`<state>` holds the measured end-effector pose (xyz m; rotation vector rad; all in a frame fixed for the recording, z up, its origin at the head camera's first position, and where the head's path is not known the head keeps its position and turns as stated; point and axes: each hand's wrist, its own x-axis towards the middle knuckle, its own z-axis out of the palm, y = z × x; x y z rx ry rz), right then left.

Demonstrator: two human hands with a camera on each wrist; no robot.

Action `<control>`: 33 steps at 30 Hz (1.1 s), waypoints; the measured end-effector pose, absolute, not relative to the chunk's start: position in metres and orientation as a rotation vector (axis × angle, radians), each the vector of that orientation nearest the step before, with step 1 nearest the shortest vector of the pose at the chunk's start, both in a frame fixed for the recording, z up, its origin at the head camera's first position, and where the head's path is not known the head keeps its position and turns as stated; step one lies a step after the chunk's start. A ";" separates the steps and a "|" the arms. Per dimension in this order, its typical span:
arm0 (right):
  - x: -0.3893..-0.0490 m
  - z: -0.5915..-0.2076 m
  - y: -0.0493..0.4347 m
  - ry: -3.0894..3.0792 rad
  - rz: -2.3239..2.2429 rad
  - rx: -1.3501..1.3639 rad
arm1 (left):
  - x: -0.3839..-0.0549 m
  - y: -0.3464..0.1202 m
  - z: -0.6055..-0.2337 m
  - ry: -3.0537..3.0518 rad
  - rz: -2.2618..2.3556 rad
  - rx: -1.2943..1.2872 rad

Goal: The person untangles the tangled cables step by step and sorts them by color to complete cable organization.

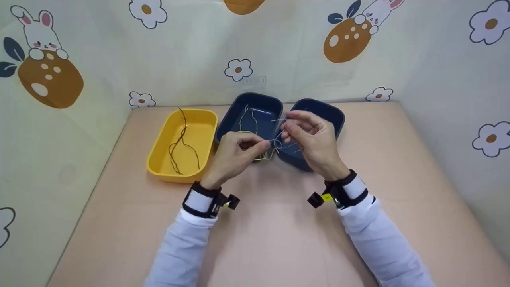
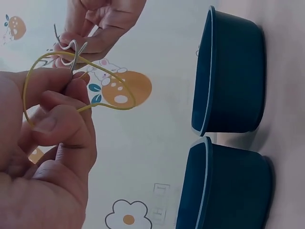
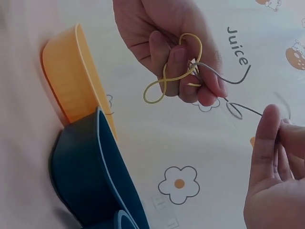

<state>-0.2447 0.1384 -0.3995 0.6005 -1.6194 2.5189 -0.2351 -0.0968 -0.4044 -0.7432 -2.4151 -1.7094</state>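
My left hand (image 1: 239, 153) pinches a grey cord (image 3: 248, 110) between thumb and index finger, over the front of the dark blue bins. A yellow cord (image 2: 114, 74) hangs in a loop at the same fingers, meeting the grey cord there. The fingertips of my right hand (image 1: 314, 137) pinch the other stretch of the grey cord, a little to the right. Between the hands this cord makes a small loop. One loose grey end sticks out beside the left hand in the right wrist view. The left fingers partly hide where the two cords meet.
A yellow bin (image 1: 153, 161) at the left holds dark brown cords (image 1: 183, 137). Beside it, a dark blue bin (image 1: 275, 101) contains pale, looped cord. Another dark blue bin (image 1: 336, 115) stands right of that, partly behind the right hand. Patterned walls enclose the table (image 1: 263, 231).
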 end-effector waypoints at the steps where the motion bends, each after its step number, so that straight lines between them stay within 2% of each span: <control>1: -0.244 -0.400 0.138 -1.651 2.501 0.612 | -0.235 -0.096 -0.405 -2.408 -1.715 -0.742; 13: -0.242 -0.401 0.145 -2.027 2.207 0.910 | -0.237 -0.102 -0.403 -2.257 -1.799 -0.549; 22: -0.251 -0.400 0.158 -1.695 2.450 0.944 | -0.238 -0.118 -0.396 -2.188 -2.079 -0.543; 27: -0.255 -0.399 0.163 -1.525 2.616 0.827 | -0.238 -0.120 -0.394 -2.213 -2.172 -0.581; 33: -0.259 -0.394 0.171 -1.377 2.712 0.549 | -0.239 -0.121 -0.396 -2.366 -1.978 -0.714</control>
